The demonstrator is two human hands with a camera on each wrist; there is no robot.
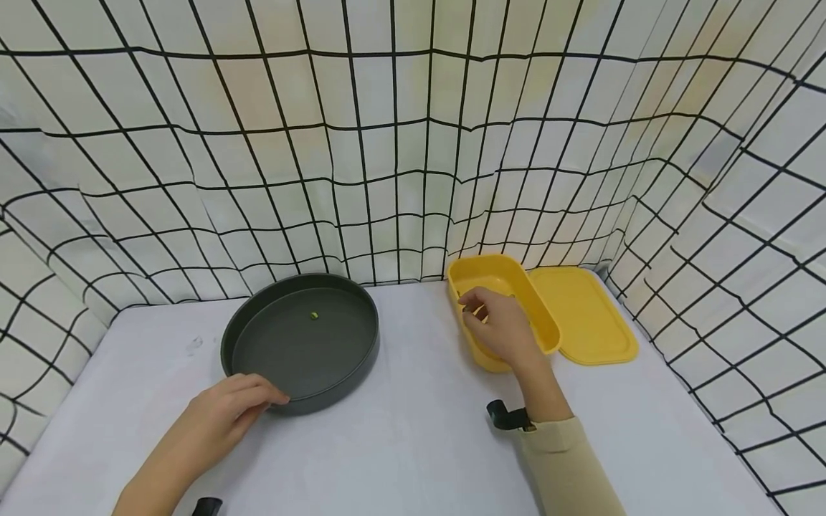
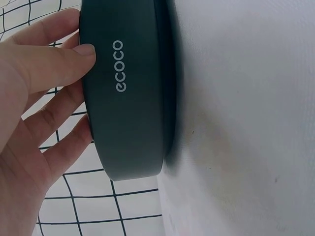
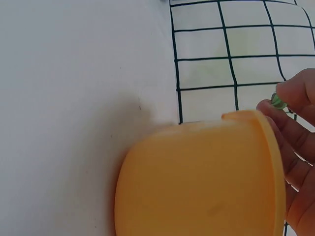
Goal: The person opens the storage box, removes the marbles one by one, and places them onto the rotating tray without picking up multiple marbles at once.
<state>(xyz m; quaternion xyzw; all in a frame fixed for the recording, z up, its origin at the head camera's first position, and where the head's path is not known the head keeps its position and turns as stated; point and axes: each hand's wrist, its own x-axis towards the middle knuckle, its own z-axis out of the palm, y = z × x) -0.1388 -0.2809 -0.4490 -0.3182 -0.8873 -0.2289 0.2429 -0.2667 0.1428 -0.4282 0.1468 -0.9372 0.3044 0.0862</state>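
My left hand point(image 1: 222, 416) holds the near rim of a dark grey-green round pan point(image 1: 290, 344). In the left wrist view, the thumb point(image 2: 86, 51) lies at the rim, fingers spread along it, beside the "ecoco" lettering. One small green piece point(image 1: 314, 315) lies inside the pan. Over the left side of a yellow rectangular container point(image 1: 480, 351), my right hand point(image 1: 500, 326) is raised with bent fingers. The right wrist view shows its thumb and index finger pinching a small, shiny green piece point(image 3: 278, 101) just above the container's rim.
A yellow flat lid point(image 1: 590, 322) lies right of the container, against its side. Black wire grid panels point(image 1: 400, 172) backed by white cloth stand behind and along both sides of the white-covered table point(image 1: 413, 437).
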